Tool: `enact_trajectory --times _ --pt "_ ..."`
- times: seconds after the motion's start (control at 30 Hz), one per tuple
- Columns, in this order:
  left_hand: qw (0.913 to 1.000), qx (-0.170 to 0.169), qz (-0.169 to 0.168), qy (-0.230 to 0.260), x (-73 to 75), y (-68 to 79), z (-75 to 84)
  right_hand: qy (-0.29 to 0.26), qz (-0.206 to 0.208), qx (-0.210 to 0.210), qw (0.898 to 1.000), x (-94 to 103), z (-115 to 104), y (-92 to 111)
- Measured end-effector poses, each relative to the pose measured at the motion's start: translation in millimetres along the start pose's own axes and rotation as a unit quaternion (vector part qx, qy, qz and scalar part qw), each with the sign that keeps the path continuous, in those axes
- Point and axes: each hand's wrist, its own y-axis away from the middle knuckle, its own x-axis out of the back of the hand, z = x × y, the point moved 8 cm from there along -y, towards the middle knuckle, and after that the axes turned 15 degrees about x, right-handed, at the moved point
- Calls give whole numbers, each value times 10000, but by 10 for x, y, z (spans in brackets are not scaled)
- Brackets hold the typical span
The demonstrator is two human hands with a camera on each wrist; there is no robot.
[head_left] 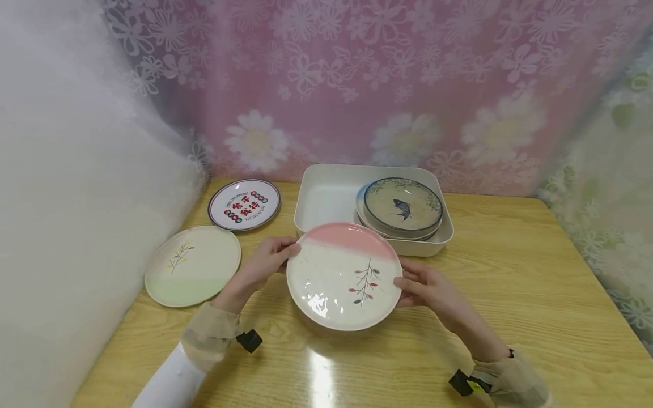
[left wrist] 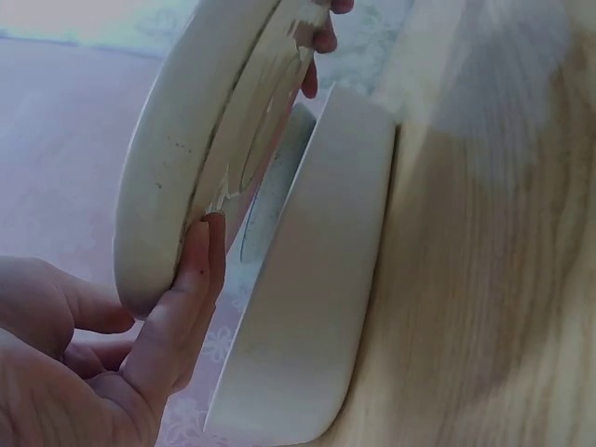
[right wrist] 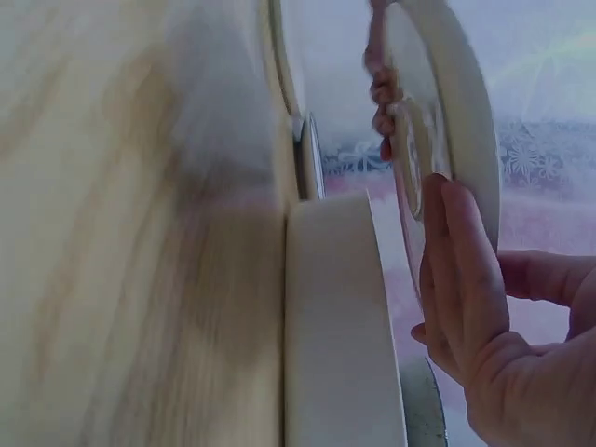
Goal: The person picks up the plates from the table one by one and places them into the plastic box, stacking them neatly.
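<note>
Both hands hold a round cream plate (head_left: 331,277) with a pink band and a leafy twig design, raised above the table in front of the bin. My left hand (head_left: 265,263) grips its left edge, thumb on the rim and fingers underneath, as the left wrist view shows. On the opposite edge, my right hand (head_left: 425,289) pinches the rim the same way, its fingers (right wrist: 456,251) spread under the base. Just behind the plate stands a white rectangular bin (head_left: 326,190). Inside its right half lies a stack of plates, topped by one with a blue fish (head_left: 403,204).
To the left on the wooden table (head_left: 520,272) lies a cream and green plate (head_left: 204,266) with a yellow twig. Behind it is a white plate with red lettering (head_left: 245,205). A pink floral curtain (head_left: 331,85) hangs along the back, and pale cloth hangs at both sides.
</note>
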Motion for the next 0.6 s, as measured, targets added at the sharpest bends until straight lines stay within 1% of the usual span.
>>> enact_trajectory --times 0.1,0.27,0.43,0.6 --pt "9999 99 -7 24 -18 8 -39 -366 -65 -49 9993 -54 55 23" --pt "9998 191 27 25 -47 -4 -70 -608 -32 -51 9981 -58 121 63" --pt "9995 296 87 87 -75 -47 -119 -590 69 -99 9982 -40 162 84" --pt "9990 387 140 146 -92 -88 -181 -389 303 -82 9988 -8 178 107"
